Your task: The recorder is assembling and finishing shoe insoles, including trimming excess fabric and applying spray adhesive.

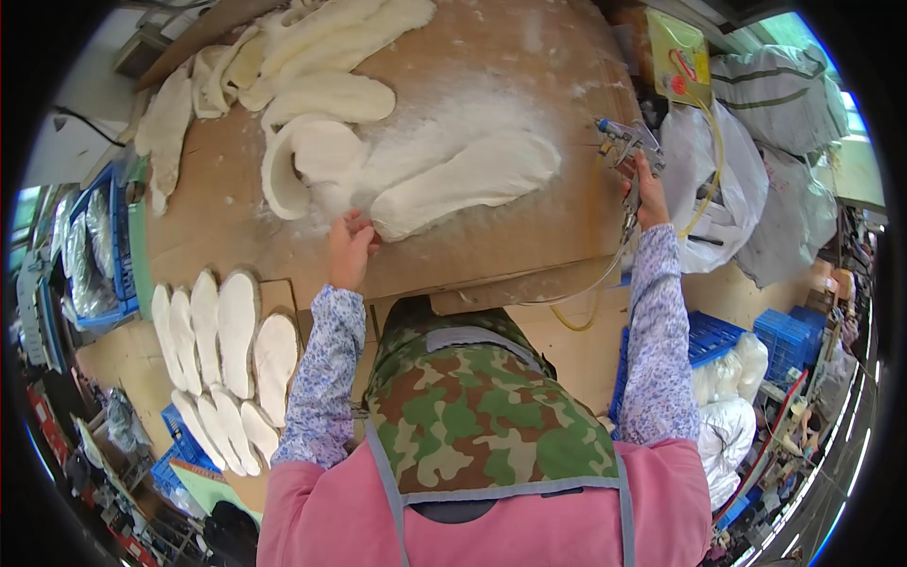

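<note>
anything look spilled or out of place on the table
White residue is smeared over the brown cardboard around the middle insole, perhaps stray spray. The fleecy pile at upper left lies jumbled, unlike the neat insole rows at lower left.

Gripping a metal spray gun [631, 146] in the right hand [649, 197] at two o'clock. Reaching toward ten o'clock with the left hand [350, 249], touching or nearly touching the near-left end of a long white fleece insole [472, 184] at twelve. Facing a cardboard sheet [567, 225] dusted with white around that insole. Having piled fleece pieces [326, 42] at eleven, laid-out pale insoles [238, 331] at eight, and a yellow hose [715, 175] curving past white sacks [756, 180] at two. Wearing a camouflage apron [491, 416] over a pink top [316, 515] at six.
</note>
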Tool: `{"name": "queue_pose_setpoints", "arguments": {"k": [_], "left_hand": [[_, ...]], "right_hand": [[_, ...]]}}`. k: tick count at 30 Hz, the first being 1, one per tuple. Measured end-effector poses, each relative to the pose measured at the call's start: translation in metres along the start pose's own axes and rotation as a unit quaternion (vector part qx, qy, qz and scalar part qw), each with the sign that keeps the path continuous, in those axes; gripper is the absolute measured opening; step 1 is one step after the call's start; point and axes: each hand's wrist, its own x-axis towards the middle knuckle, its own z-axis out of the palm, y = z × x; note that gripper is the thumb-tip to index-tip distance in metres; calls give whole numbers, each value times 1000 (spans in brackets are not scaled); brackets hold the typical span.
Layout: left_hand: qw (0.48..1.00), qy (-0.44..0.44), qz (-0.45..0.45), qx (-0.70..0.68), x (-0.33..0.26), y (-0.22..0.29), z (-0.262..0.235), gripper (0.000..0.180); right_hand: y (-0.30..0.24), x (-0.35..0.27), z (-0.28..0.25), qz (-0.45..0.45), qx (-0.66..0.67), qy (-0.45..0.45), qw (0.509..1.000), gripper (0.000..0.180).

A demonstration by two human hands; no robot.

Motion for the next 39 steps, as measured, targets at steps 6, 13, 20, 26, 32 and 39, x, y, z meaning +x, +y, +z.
{"name": "queue_pose_setpoints", "arguments": {"k": [6, 13, 20, 26, 32, 39], "left_hand": [[998, 12, -38, 48, 2, 0, 4, 43], [998, 38, -37, 26, -1, 6, 13, 37], [997, 37, 38, -55, -35, 57, 27, 32], [980, 22, 147, -130, -52, 81, 45, 29], [947, 87, 169, -258, -102, 55, 7, 29], [886, 315, 178, -291, -248, -61, -101, 32]], "right_hand": [[19, 21, -25, -67, -403, 115, 906, 49], [14, -24, 43, -342, -337, 14, 877, 30], [11, 1, 99, -85, -265, -181, 943, 30], [-2, 3, 88, -127, -243, -221, 936, 22], [-30, -18, 117, -91, -173, -215, 957, 17], [-1, -132, 252, -111, -210, -376, 896, 22]]}}
